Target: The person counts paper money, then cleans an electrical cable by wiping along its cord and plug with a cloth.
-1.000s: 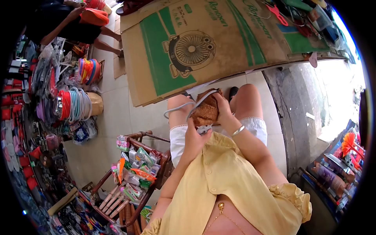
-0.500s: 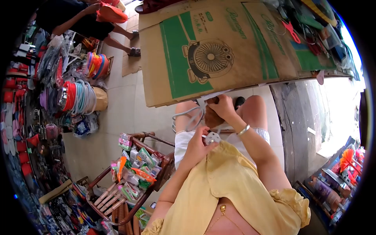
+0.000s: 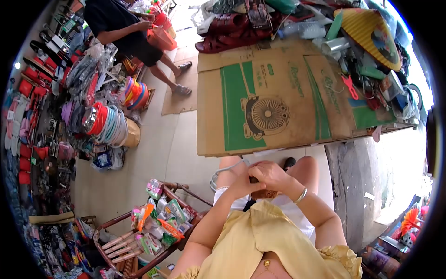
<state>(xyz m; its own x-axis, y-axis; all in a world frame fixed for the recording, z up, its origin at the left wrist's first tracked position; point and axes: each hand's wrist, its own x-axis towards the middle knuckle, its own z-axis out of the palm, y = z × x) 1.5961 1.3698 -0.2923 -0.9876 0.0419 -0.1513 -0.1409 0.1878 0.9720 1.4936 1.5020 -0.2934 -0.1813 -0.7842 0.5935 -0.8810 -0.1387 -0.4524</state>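
My left hand (image 3: 242, 183) and my right hand (image 3: 272, 176) are together above my lap, fingers closed round a small dark object (image 3: 253, 179) that is mostly hidden. Under my right hand a piece of the brown fuzzy item (image 3: 265, 194) shows. A grey cable (image 3: 215, 179) loops out to the left of my hands, over my thigh. The pale plug seen before is out of sight. Just beyond my hands is the near edge of a cardboard sheet (image 3: 297, 123) printed with a fan.
Dark red shoes (image 3: 227, 35), a yellow conical hat (image 3: 371, 37) and scissors-like red handles (image 3: 350, 87) lie on the cardboard. A rattan chair (image 3: 104, 228) holds packets at left. Another person (image 3: 134, 37) stands upper left with a red bag (image 3: 161, 39). Coiled hoses (image 3: 114, 125) are stacked at left.
My view has tilted up, showing more of the table. My hands have come together. The pale plug in my left hand has gone from sight, and the brown item is now mostly covered.
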